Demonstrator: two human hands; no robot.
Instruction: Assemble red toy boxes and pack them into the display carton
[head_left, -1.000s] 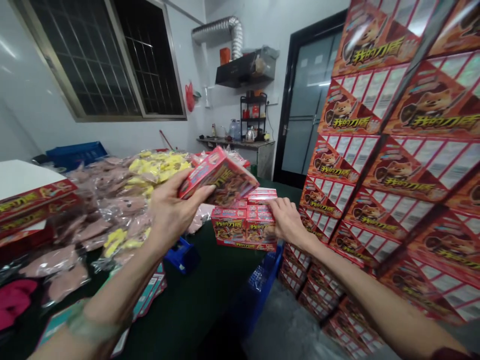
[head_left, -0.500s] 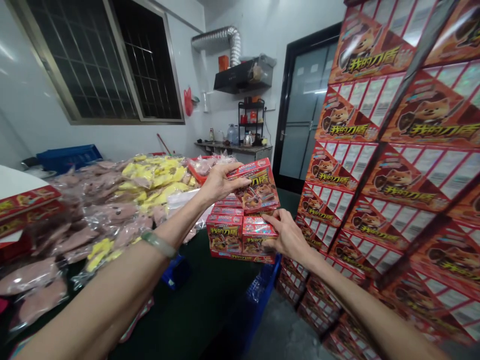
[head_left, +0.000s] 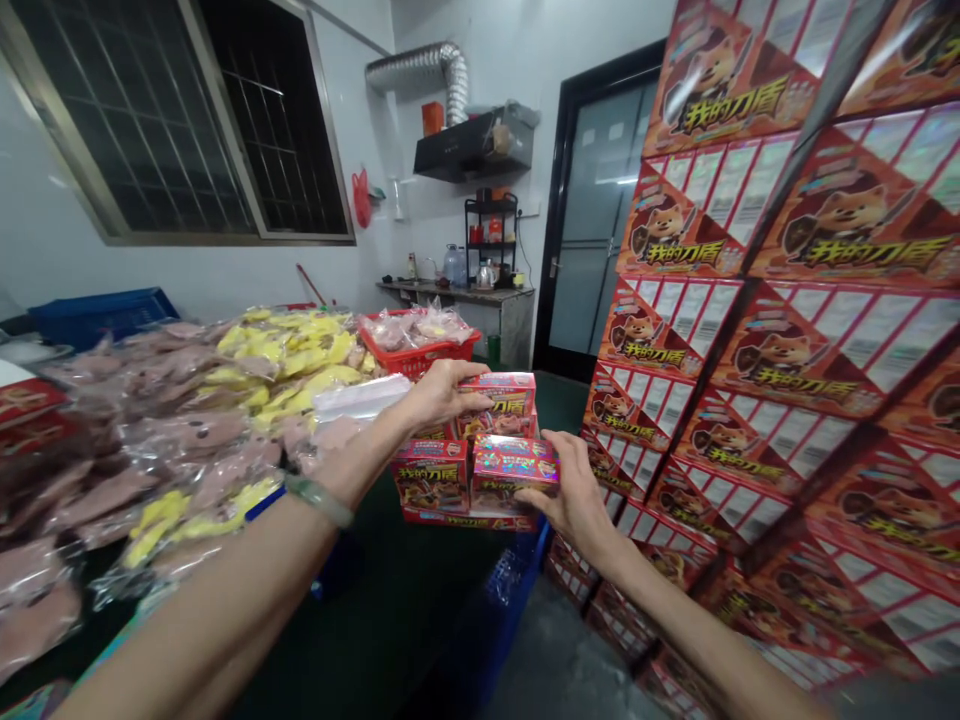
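My left hand [head_left: 439, 393] is closed on a small red printed box [head_left: 504, 394] that sits upright on top of a short stack of the same red boxes [head_left: 433, 480] on the dark green table [head_left: 390, 620]. My right hand [head_left: 574, 495] grips another red box [head_left: 516, 460] at the stack's right side, thumb on its front and fingers under it. Both arms reach forward from the lower edge of the view. A green bangle [head_left: 321, 496] circles my left wrist.
A tall wall of large red cartons [head_left: 772, 300] fills the right. Heaps of pink and yellow bagged items [head_left: 225, 390] cover the table's left side, with a red basket [head_left: 420, 350] behind. A blue crate [head_left: 517, 575] stands below the table edge. A glass door [head_left: 592, 230] is beyond.
My left hand has lowered its box from a raised tilt down onto the top of the stack. My right hand has shifted to grip a box at the stack's right side.
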